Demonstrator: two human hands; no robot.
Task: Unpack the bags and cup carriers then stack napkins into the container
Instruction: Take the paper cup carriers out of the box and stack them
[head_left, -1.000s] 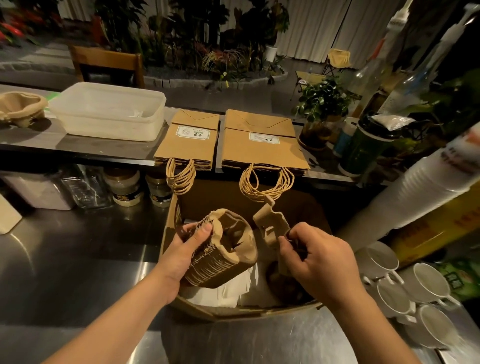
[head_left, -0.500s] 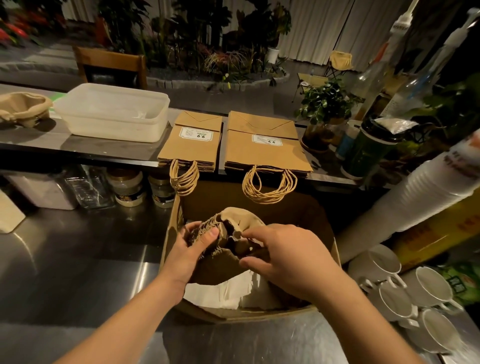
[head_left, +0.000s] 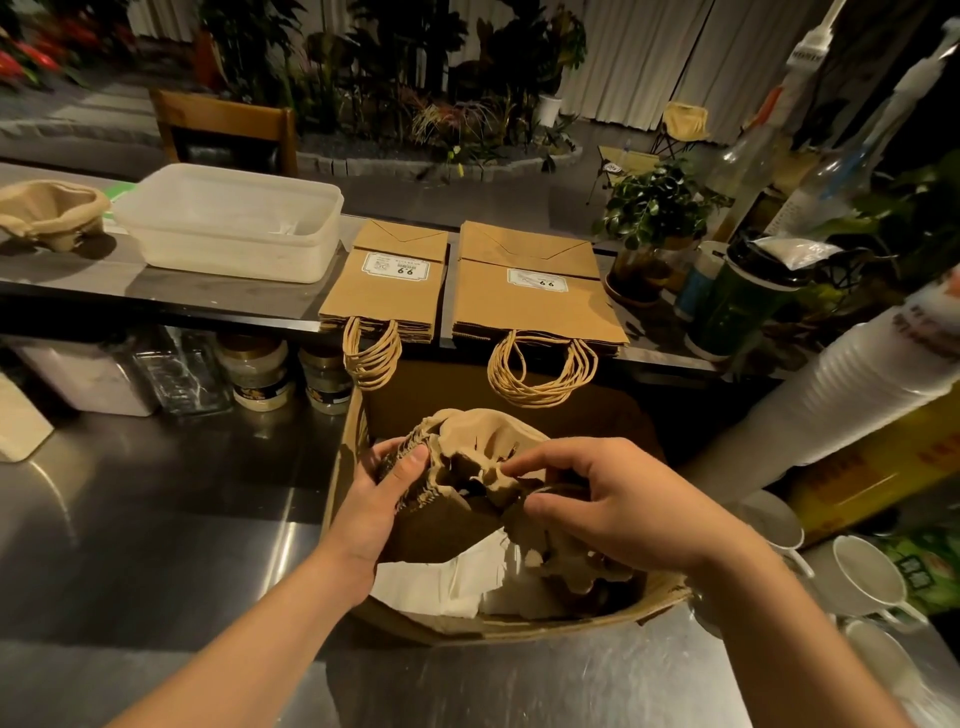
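Your left hand (head_left: 382, 501) gripped the side of a nested stack of brown pulp cup carriers (head_left: 457, 486), thumb pressed on its ribbed edge, while your right hand (head_left: 605, 501) curled over the stack's right side, fingers and thumb pinching the top carrier's rim. You held the stack just above an open cardboard box (head_left: 498, 621) that stood on the steel counter (head_left: 156, 519); white napkins (head_left: 441, 584) lay in the box's bottom, under the stack. On the raised shelf behind the box sat a translucent plastic container (head_left: 228, 223), and to its right two piles of flat kraft paper bags (head_left: 532, 291) lay side by side, their twine handles hanging over the shelf edge. Another cup carrier (head_left: 49, 210) rested just left of the container. At the far right, white mugs (head_left: 857, 577) stood near a tilted stack of white cups (head_left: 852, 395).
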